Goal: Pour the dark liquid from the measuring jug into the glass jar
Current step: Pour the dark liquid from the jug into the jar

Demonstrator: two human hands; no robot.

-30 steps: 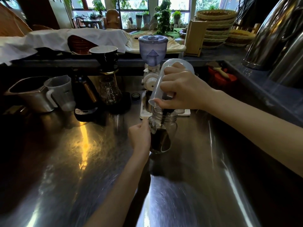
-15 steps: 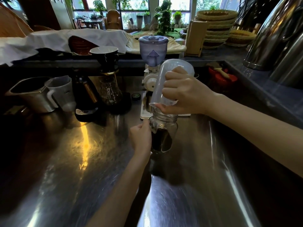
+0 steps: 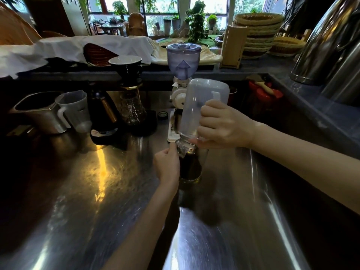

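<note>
A person stands at a shiny stainless-steel counter [image 3: 109, 191], both bare forearms reaching forward. The right hand [image 3: 224, 126] has its fingers [image 3: 209, 111] wrapped closed around the handle of a translucent plastic measuring jug [image 3: 200, 103]. The jug is turned almost fully upside down: its long axis runs close to vertical, leaning slightly so the flat base points up and a little to the right, while the open mouth points down and meets the mouth of a small clear glass jar [image 3: 190, 164]. The jug looks nearly empty. The jar stands upright on the counter directly below, near the middle of the scene, and dark liquid [image 3: 190, 168] fills most of its body. The left hand [image 3: 167, 166] steadies the jar from its left side, fingers closed against the glass near the neck. Behind them stands a white coffee grinder with a bluish clear hopper [image 3: 183, 61]. Further left along the counter are a glass coffee server under a black dripper [image 3: 130, 90], a second frosted plastic jug [image 3: 75, 108], and a steel pitcher [image 3: 39, 112] touching it.
</note>
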